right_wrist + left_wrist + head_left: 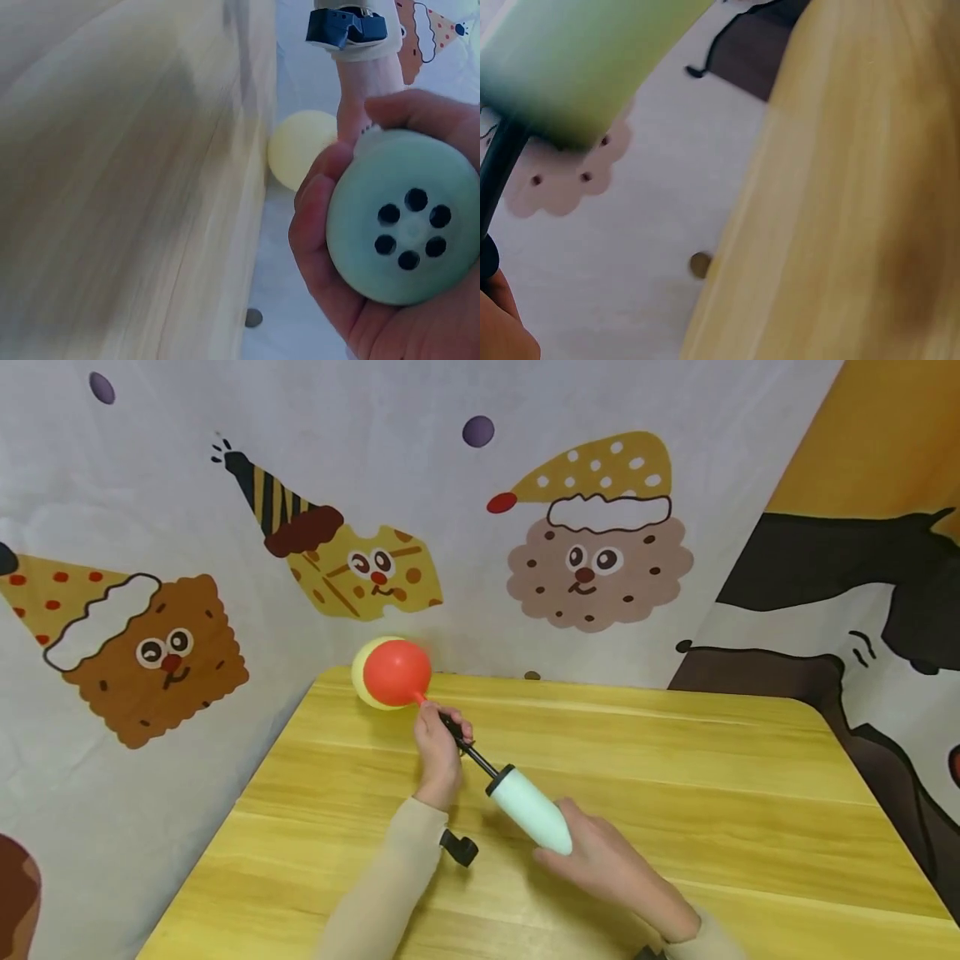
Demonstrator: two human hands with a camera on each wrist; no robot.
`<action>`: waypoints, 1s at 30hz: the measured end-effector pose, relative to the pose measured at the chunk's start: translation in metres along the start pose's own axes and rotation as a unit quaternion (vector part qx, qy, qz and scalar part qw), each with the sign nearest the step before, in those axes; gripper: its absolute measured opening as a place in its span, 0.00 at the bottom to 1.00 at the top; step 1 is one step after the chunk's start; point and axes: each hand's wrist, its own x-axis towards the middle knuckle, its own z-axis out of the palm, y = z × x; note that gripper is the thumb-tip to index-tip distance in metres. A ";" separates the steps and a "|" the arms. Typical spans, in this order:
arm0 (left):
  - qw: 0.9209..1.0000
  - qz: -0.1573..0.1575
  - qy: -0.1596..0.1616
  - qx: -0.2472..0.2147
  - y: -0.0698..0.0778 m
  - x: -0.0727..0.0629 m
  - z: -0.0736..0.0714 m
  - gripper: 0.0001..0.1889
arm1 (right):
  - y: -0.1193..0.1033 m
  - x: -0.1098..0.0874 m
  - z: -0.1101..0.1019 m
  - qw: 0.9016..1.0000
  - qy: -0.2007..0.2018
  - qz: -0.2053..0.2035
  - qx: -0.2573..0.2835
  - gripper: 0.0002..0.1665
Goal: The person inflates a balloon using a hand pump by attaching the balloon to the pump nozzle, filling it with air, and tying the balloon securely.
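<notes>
A partly inflated red balloon [397,672] sits on the nozzle end of a hand balloon pump [528,808] with a pale mint-green barrel and a black rod. My left hand [438,747] grips the black nozzle end, right at the balloon's neck. Around the back of the green barrel, my right hand [600,852] is wrapped; in the right wrist view its fingers [311,240] curl around the barrel, whose end has several dark holes. A length of black rod shows between the two hands. Behind the red balloon, a pale yellow balloon [300,150] is partly hidden.
The pump is held above a wooden table [712,793]. A white cloth with cartoon food figures [600,568] hangs behind the table's far edge and along its left side. A black wrist mount [459,847] is strapped at the left sleeve.
</notes>
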 end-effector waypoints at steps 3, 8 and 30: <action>1.000 0.014 0.016 -0.016 0.010 0.004 -0.009 0.19 | 0.004 -0.014 -0.007 1.000 -0.012 -0.014 -0.015 0.34; 0.999 0.012 0.021 -0.027 0.011 -0.007 -0.009 0.17 | 0.005 -0.025 -0.011 0.999 -0.013 -0.019 -0.033 0.32; 1.000 0.003 -0.001 -0.021 0.003 -0.005 -0.006 0.19 | -0.007 -0.001 -0.001 1.000 -0.013 -0.011 -0.008 0.34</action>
